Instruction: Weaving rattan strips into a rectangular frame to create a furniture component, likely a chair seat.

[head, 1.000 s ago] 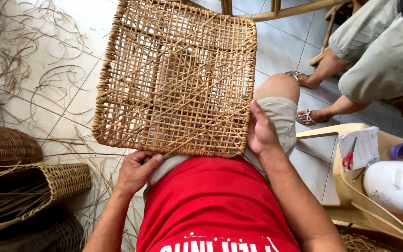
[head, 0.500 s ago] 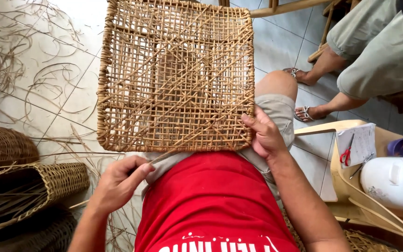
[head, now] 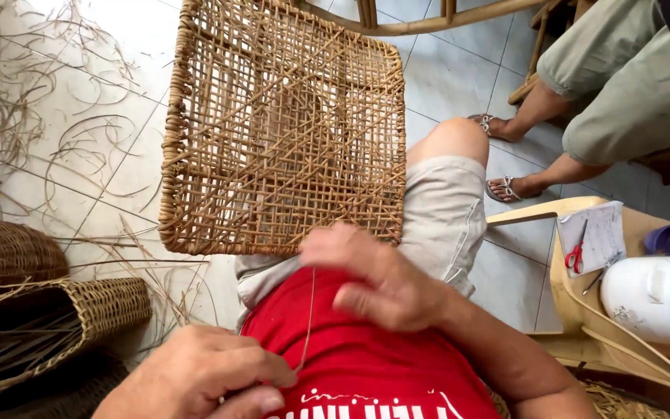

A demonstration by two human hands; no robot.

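A woven cane chair seat (head: pixel 281 132) rests tilted on my lap, with its near edge above my red shirt. My left hand (head: pixel 203 384) is low in view, pinching a thin cane strand (head: pixel 309 318) that runs up to the seat's near edge. My right hand (head: pixel 374 279) lies just below that edge, fingers curled, touching the strand where it leaves the weave. My bare knee (head: pixel 451 140) shows to the right of the seat.
Loose cane strips (head: pixel 56 140) litter the tiled floor on the left. Woven baskets (head: pixel 48 326) sit at lower left. Another person's legs in sandals (head: pixel 537 147) are at upper right. A wooden stool (head: pixel 583 256) holds red scissors (head: pixel 575 254), paper and a white container (head: pixel 649 299).
Both hands left the seat's lower corners. My left hand dropped toward my chest, pulling a cane strand out of the weave; my right hand moved to the middle of the near edge.
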